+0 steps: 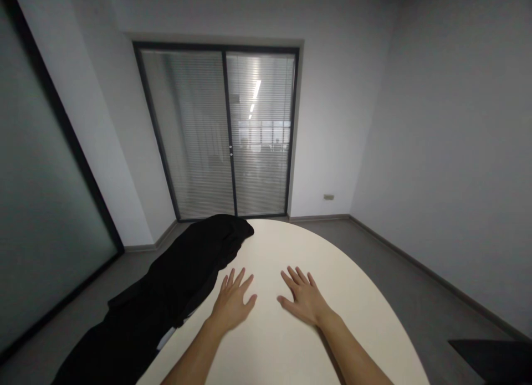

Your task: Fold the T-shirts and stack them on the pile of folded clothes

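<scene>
My left hand [233,303] is palm down at the cream tabletop [274,346], fingers spread and pointing away from me. To its right, my right hand [304,297] is held the same way, with its thumb turned toward the left one. Both hands hold nothing. Whether the palms rest on the surface or hover just above it is hard to tell. A heap of black cloth [178,280], perhaps a garment, lies along the table's left side, close to my left hand.
The table's curved edge [376,288] runs round on the right. A pale item [166,338] peeks out from under the cloth. Beyond stand glass doors with blinds [187,135] and a wall socket [328,197]. Something dark [499,360] shows at the lower right.
</scene>
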Demonstrator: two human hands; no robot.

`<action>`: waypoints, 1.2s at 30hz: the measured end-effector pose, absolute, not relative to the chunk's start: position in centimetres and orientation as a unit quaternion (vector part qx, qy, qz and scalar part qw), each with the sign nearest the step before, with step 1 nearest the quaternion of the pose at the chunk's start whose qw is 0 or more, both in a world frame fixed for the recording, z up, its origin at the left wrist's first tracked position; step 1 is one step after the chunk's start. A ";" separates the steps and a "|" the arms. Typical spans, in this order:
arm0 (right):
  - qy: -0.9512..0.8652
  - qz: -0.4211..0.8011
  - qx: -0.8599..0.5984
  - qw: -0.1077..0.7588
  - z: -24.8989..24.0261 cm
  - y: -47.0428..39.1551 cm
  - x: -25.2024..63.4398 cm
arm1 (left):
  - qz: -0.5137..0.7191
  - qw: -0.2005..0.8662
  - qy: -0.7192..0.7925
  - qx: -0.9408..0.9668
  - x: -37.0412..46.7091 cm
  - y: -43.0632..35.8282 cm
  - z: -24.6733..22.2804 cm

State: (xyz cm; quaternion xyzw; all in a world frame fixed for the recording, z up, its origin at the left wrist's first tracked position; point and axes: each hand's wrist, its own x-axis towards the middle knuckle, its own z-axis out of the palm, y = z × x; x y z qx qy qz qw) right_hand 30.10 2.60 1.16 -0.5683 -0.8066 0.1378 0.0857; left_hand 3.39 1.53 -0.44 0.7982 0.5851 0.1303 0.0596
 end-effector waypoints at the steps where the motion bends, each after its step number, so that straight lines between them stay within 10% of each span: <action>1: -0.806 0.137 -0.569 0.084 1.1 2.6 30.1 | 0.132 0.060 0.586 0.797 3.4 1.6 -0.5; 19: -0.809 0.127 -0.568 0.088 0.6 3.0 30.2 | 0.143 0.052 0.586 0.796 3.3 1.7 -0.9; 36: -0.813 0.123 -0.561 0.094 -0.1 3.4 30.5 | 0.238 -0.245 0.727 0.595 0.4 1.9 -0.2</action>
